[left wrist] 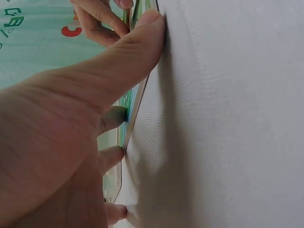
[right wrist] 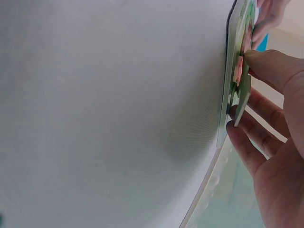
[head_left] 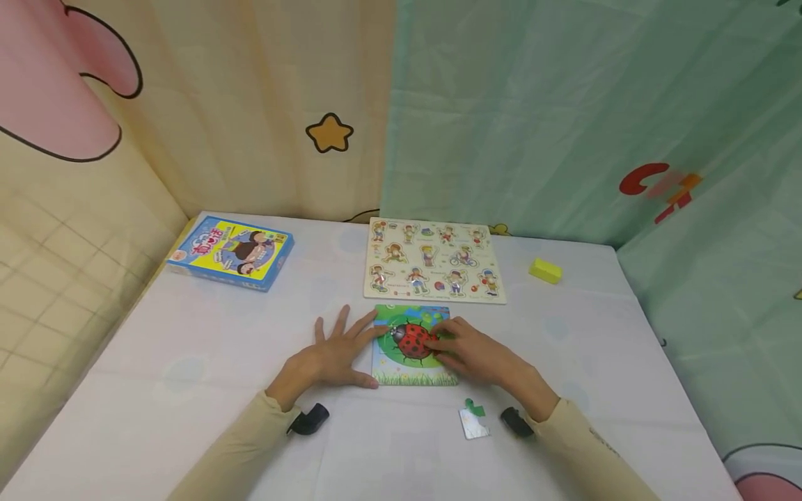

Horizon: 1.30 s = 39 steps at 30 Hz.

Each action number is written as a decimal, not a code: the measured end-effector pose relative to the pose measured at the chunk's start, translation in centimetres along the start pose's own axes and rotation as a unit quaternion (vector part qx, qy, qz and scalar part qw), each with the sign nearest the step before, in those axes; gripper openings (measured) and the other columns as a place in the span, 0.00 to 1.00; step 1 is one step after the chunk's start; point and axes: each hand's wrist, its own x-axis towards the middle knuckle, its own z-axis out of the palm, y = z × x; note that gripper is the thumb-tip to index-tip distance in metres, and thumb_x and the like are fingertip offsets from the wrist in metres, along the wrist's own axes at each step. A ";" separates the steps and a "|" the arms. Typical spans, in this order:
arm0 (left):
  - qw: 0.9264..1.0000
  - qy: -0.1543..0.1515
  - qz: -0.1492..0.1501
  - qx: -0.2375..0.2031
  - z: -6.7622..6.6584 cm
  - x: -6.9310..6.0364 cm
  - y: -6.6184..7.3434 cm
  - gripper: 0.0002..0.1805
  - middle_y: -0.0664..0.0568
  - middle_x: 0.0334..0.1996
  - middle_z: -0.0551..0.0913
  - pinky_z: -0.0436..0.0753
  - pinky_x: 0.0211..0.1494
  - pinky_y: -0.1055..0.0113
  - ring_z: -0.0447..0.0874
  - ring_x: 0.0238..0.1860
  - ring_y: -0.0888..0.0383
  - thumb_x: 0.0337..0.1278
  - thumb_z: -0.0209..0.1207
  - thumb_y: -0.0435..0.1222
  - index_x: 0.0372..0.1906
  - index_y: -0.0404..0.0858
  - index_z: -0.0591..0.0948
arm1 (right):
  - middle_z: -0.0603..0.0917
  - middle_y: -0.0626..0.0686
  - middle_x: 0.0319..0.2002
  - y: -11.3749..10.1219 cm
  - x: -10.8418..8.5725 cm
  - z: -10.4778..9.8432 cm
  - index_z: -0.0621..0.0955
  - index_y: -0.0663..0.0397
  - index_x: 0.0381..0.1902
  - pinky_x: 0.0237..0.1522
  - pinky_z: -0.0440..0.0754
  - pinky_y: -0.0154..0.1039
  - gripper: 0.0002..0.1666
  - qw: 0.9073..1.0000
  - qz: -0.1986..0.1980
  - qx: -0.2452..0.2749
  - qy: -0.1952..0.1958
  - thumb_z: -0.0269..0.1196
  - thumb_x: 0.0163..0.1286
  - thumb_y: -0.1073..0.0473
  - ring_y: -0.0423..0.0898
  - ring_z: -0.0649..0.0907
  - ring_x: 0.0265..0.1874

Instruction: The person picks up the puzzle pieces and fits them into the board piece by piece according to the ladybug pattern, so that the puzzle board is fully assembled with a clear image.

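Observation:
A square ladybug puzzle point(head_left: 391, 372) lies flat in front of the person, green and blue with a red ladybug. The left hand point(head_left: 335, 356) is spread, its fingertips and thumb resting on the puzzle's left edge; the left wrist view shows this hand point(left wrist: 61, 128) from its thumb side. At the puzzle's right side the right hand point(head_left: 476, 351) pinches a thin piece, seen tilted above the board in the right wrist view, where the piece point(right wrist: 243, 97) lies between the thumb and fingers of the hand point(right wrist: 280, 128). Two loose pieces, one silvery point(head_left: 473, 424) and one green point(head_left: 475, 409), lie nearer the body.
Behind the puzzle lies a wooden board point(head_left: 432, 261) with figures of children. A blue and yellow box point(head_left: 232, 252) is at the back left, a yellow block point(head_left: 546, 271) at the back right. Curtains hang beyond the white table point(head_left: 250, 348).

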 end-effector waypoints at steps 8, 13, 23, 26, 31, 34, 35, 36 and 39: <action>1.000 0.005 -0.004 0.001 -0.1 0.0 0.2 0.52 0.54 0.83 0.42 0.34 0.69 0.21 0.27 0.79 0.31 0.47 0.72 0.58 0.78 0.57 0.60 | 0.82 0.51 0.56 -0.4 0.4 -0.5 0.85 0.51 0.57 0.56 0.81 0.43 0.18 1.000 0.003 -0.001 0.010 0.66 0.70 0.58 0.48 0.76 0.55; 1.000 0.001 -0.005 0.002 0.0 -0.1 0.0 0.53 0.54 0.83 0.41 0.34 0.69 0.21 0.26 0.79 0.31 0.47 0.71 0.59 0.78 0.57 0.59 | 0.84 0.52 0.54 -0.7 0.7 -0.7 0.87 0.53 0.52 0.56 0.82 0.42 0.15 1.000 0.012 0.016 0.011 0.68 0.68 0.59 0.48 0.79 0.54; 1.000 -0.004 -0.003 0.005 -0.5 0.1 -0.2 0.54 0.54 0.83 0.39 0.33 0.68 0.21 0.24 0.79 0.32 0.48 0.70 0.60 0.79 0.57 0.56 | 0.83 0.51 0.54 -0.2 1.3 -1.2 0.86 0.55 0.54 0.57 0.81 0.43 0.16 0.998 0.026 0.057 -0.008 0.67 0.69 0.59 0.47 0.79 0.54; 1.000 -0.006 -0.006 0.008 -0.5 0.2 -0.2 0.54 0.54 0.83 0.38 0.33 0.69 0.21 0.24 0.79 0.32 0.48 0.70 0.60 0.79 0.58 0.56 | 0.82 0.51 0.53 -0.1 1.4 -1.3 0.86 0.54 0.52 0.56 0.80 0.43 0.15 0.998 0.027 0.057 -0.009 0.67 0.69 0.58 0.47 0.78 0.54; 1.000 -0.007 -0.005 0.009 -0.3 0.3 -0.2 0.54 0.54 0.83 0.39 0.34 0.69 0.21 0.25 0.79 0.32 0.48 0.70 0.60 0.79 0.58 0.56 | 0.82 0.50 0.53 0.0 1.2 -1.2 0.86 0.52 0.53 0.56 0.79 0.43 0.15 0.997 0.034 0.063 -0.009 0.67 0.69 0.58 0.46 0.77 0.53; 1.000 -0.010 -0.003 0.005 -0.2 0.3 -0.1 0.54 0.54 0.83 0.39 0.33 0.69 0.21 0.24 0.79 0.32 0.48 0.70 0.60 0.79 0.58 0.56 | 0.82 0.50 0.54 0.0 1.0 -1.1 0.86 0.52 0.54 0.57 0.79 0.44 0.17 0.997 0.039 0.066 -0.011 0.67 0.69 0.57 0.47 0.77 0.53; 1.000 -0.012 -0.003 0.003 -0.2 0.2 -0.1 0.54 0.54 0.83 0.39 0.33 0.69 0.21 0.24 0.79 0.32 0.48 0.70 0.60 0.79 0.58 0.56 | 0.82 0.50 0.54 0.0 1.0 -1.0 0.85 0.52 0.55 0.57 0.79 0.44 0.17 0.997 0.040 0.067 -0.013 0.66 0.70 0.56 0.47 0.77 0.54; 1.000 -0.013 -0.002 0.002 -0.2 0.2 -0.1 0.54 0.54 0.83 0.38 0.33 0.69 0.21 0.24 0.79 0.32 0.48 0.70 0.60 0.79 0.58 0.56 | 0.81 0.50 0.54 0.1 1.0 -1.0 0.85 0.52 0.55 0.58 0.79 0.44 0.17 0.997 0.042 0.066 -0.015 0.66 0.70 0.56 0.47 0.77 0.54; 1.000 -0.018 0.001 0.003 -0.5 0.2 -0.1 0.54 0.54 0.83 0.37 0.33 0.68 0.21 0.23 0.79 0.31 0.48 0.70 0.61 0.79 0.58 0.55 | 0.81 0.50 0.55 0.2 1.1 -1.2 0.85 0.52 0.55 0.58 0.79 0.44 0.17 0.996 0.052 0.068 -0.020 0.66 0.70 0.55 0.47 0.78 0.55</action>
